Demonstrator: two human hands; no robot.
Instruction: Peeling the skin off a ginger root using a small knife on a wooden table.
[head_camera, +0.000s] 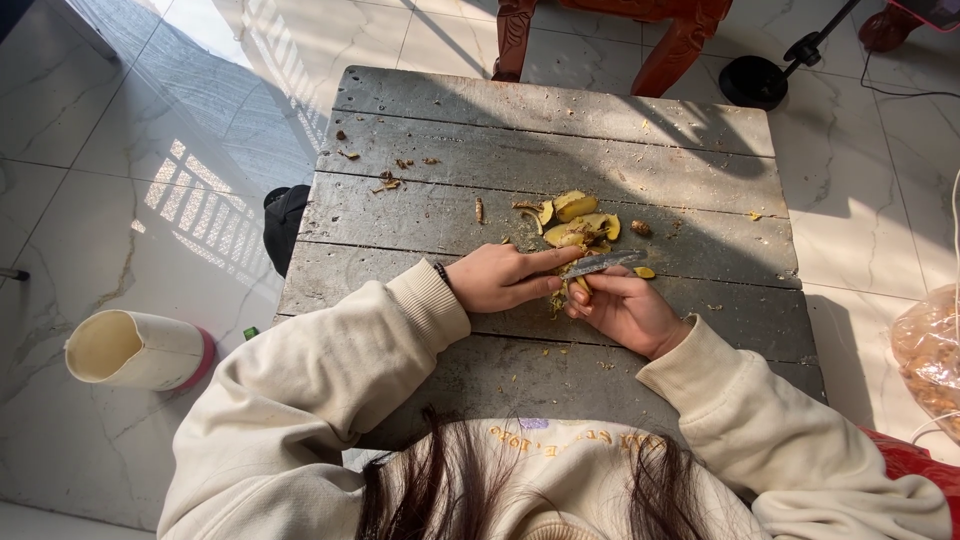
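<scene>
Far left, a cream plastic jug (135, 350) lay tipped on the marble floor (90, 130), mouth open toward the camera, well apart from the work. Just beside the table's left edge sat a dark bag or shoe (283, 225) (too shadowed to tell which). The grey plank table (450, 150) carried small brown scraps (387, 183) near its upper left, likely flicked away from the cutting spot.

At mid-table the person's left hand (495, 278) reached in from the cream sleeve, fingers closed round a small yellowish root piece (578, 287), forefinger stretched along it, seemingly to steady it against the blade. The right hand (625, 308) was curled shut round a knife (603, 264), handle hidden in the fist, blade pointing up and right across the piece. Both hands touched at the piece, held just above the boards so peelings would drop there.

Just beyond the blade lay a heap of yellow peelings and cut pieces (578, 222), with one bit (644, 272) beside the knife tip. Further right, a clear bag of brownish roots (930, 355) stood on the floor within reach. Red chair legs (600, 40) and a dark stand base (755, 82) stood behind the table.
</scene>
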